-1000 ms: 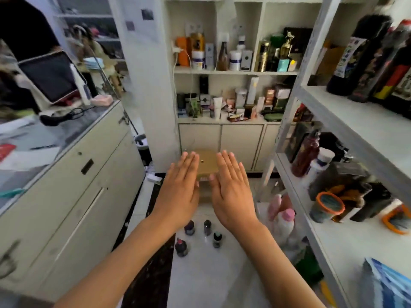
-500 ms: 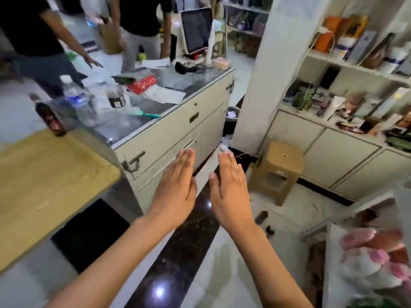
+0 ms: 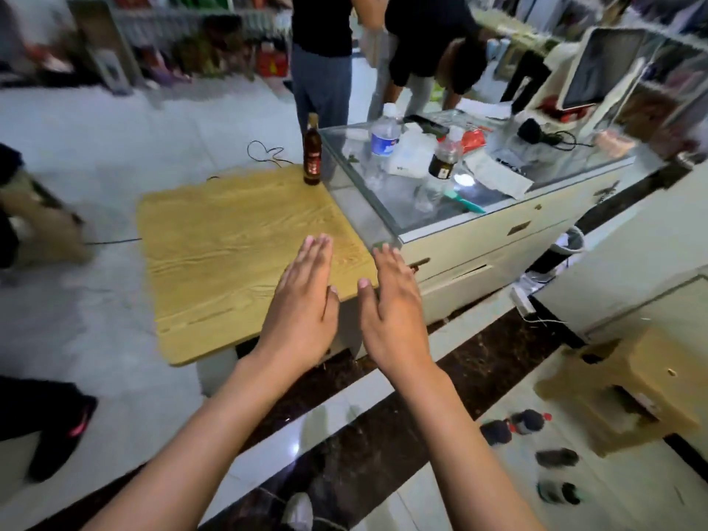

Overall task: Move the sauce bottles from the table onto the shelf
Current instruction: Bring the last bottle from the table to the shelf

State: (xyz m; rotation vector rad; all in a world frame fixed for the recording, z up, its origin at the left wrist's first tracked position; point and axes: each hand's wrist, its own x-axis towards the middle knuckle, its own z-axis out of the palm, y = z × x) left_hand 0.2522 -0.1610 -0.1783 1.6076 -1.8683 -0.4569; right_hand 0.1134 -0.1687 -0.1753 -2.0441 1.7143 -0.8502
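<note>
I see both arms stretched forward, palms down. My left hand is flat with straight fingers over the near right part of the wooden table, holding nothing. My right hand is equally relaxed and empty, just beside it, past the table's right edge near the corner of the glass counter. One dark sauce bottle stands upright at the table's far right corner, against the counter; bare wood lies between it and my hands.
</note>
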